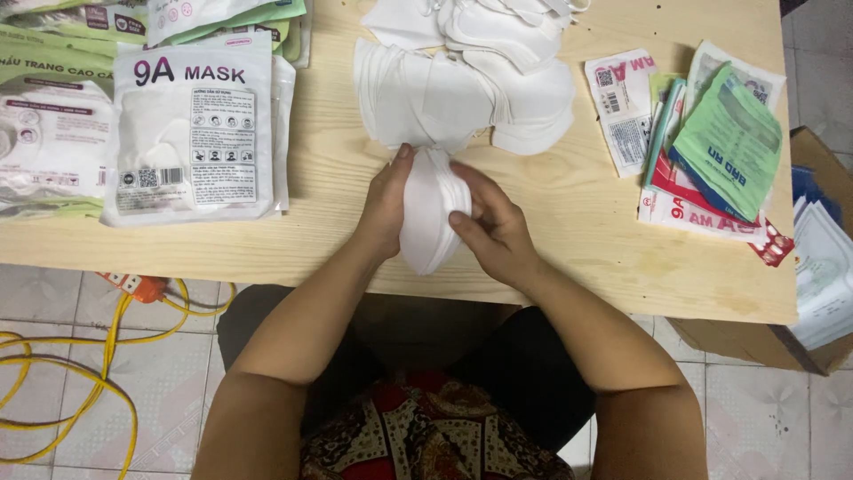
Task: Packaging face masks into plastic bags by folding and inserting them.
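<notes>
Both hands are meeting at the near edge of the worktop (569,240), closing around one small stack of white masks (429,213). Left hand (384,212) is cupping the stack's left flank, fingers curled, thumb lying up along the fold. Right hand (490,222) is pressing from the other side, fingers partly bent, fingertips lying across the top layers. Forearms are coming in from below and angling toward each other, wrists roughly level with the worktop edge.

Judgement: the step in hand looks like squaring a counted bundle of masks. A next move would call for a firm two-sided pinch so the layers are not fanning out.

Far left of the left hand, filled mask packets (191,133) are lying flat, overlapping more packets at the left edge. Just beyond both hands, touching the held stack's far end, a loose pile of white masks (471,89) is spreading toward the far edge. Well right of the right hand, empty printed pouches (711,151) in green, red and white are lying in a fanned heap. Below left, yellow cable (80,364) is looping on the tiled floor.
</notes>
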